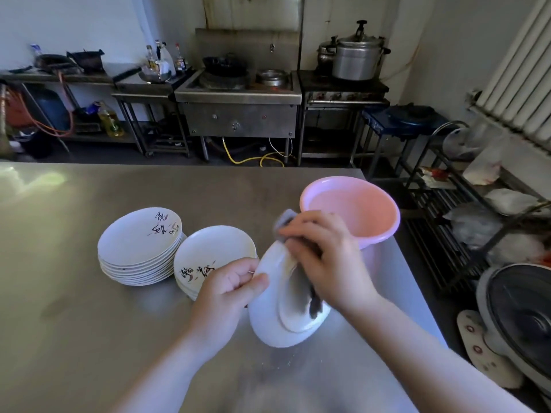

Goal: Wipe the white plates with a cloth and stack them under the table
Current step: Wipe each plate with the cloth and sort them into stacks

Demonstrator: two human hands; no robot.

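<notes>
A white plate (269,320) is held tilted on edge above the steel tabletop (89,308), near its 5 o'clock corner, underside and foot ring facing the camera. The left hand (229,289) pinches the plate's rim at 10 o'clock, its fingers (238,271) curled round the edge. The right hand (325,257) presses a grey cloth (284,220) against the plate's upper part, its fingers clamped on the cloth; a dark tail of the cloth hangs over the plate's back. At 9 o'clock from the held plate, just beside it, stands a short stack of plates (208,251) with dark painted characters, and touching that, farther toward 9 o'clock, a taller stack of plates (137,242). At 1 o'clock from the held plate, a pink basin (354,210) sits at the tabletop's edge, behind the right hand.
</notes>
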